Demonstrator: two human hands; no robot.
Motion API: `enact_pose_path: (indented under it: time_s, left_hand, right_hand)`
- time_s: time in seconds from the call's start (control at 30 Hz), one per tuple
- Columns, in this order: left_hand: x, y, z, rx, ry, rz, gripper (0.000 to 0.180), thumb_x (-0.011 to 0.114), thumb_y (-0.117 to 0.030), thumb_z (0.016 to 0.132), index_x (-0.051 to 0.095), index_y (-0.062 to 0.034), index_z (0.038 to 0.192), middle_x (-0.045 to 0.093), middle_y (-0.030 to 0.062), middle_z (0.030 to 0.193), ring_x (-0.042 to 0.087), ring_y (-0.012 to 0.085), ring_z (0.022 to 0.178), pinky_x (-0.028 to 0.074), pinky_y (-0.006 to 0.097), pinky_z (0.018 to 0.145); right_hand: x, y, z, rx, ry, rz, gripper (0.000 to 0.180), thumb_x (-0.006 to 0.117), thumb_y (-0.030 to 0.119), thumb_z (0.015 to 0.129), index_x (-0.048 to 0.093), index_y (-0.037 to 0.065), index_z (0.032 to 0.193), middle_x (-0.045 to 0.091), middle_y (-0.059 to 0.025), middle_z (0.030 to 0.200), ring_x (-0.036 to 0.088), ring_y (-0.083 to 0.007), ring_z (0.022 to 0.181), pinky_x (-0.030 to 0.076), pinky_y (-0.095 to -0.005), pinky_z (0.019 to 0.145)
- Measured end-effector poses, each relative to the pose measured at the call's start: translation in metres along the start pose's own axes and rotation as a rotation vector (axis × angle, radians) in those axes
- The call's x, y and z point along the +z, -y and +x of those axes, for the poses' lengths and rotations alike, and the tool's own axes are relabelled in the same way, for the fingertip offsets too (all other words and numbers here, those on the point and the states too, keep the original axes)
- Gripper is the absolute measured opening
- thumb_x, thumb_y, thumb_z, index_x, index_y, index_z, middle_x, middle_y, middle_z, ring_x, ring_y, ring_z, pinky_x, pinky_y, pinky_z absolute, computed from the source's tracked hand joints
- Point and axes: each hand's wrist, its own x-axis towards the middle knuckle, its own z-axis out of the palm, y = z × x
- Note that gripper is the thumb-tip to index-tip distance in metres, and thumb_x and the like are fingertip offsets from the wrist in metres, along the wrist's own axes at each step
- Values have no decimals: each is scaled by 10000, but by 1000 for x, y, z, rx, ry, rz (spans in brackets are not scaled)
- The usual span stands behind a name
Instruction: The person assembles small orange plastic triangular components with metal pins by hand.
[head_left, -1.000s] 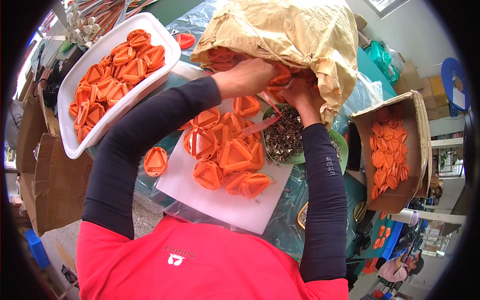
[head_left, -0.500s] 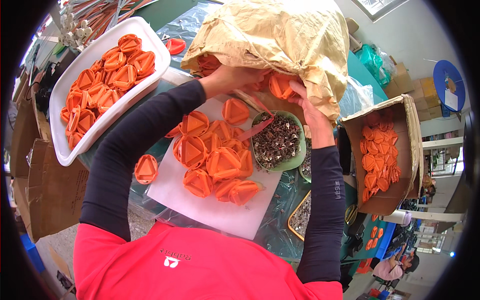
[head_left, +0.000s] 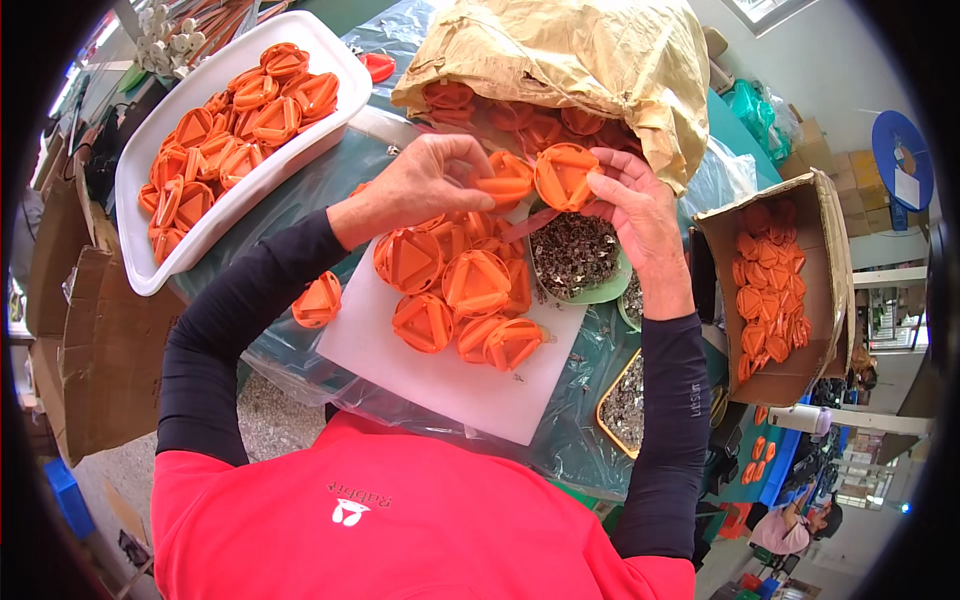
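My left hand (head_left: 418, 186) pinches an orange round plastic part (head_left: 503, 182) by its edge. Just to its right, my right hand (head_left: 640, 215) holds a second orange round part (head_left: 563, 175), its ribbed face turned up. Both hands hover at the mouth of a brown paper sack (head_left: 560, 55) that has more such parts inside. Below them a heap of orange parts (head_left: 455, 290) lies on a white board (head_left: 440, 375). A green bowl (head_left: 585, 262) of small dark metal pieces sits under my right hand.
A long white tray (head_left: 140, 255) full of orange parts stands at the left. An open cardboard box (head_left: 815, 300) with more of them is at the right. One loose part (head_left: 317, 301) lies off the board. A yellow-rimmed tray (head_left: 625, 400) of metal bits sits lower right.
Both hands have come back out of the sack toward me, each now with an orange part in plain view above the bowl.
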Motion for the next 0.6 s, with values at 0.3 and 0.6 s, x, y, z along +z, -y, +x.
enact_pose_path:
  time_s: [0.3,0.6]
  left_hand:
    - [13,-4,-25,69,10,-99,190,711,-9,723,561,-36,836,539,37,978,537,40,744,465,194,624]
    - [13,-4,-40,267,-165,173,204,703,28,686,557,-64,796,426,61,1146,495,15,761,461,173,629]
  right_hand:
    - [11,6,-30,-79,53,-1,345,666,31,774,552,-49,1089,633,-94,923,625,-130,757,545,-250,648]
    - [21,9,-50,-130,66,-155,382,662,-50,745,543,-51,1109,612,-94,963,613,-128,835,539,-244,687]
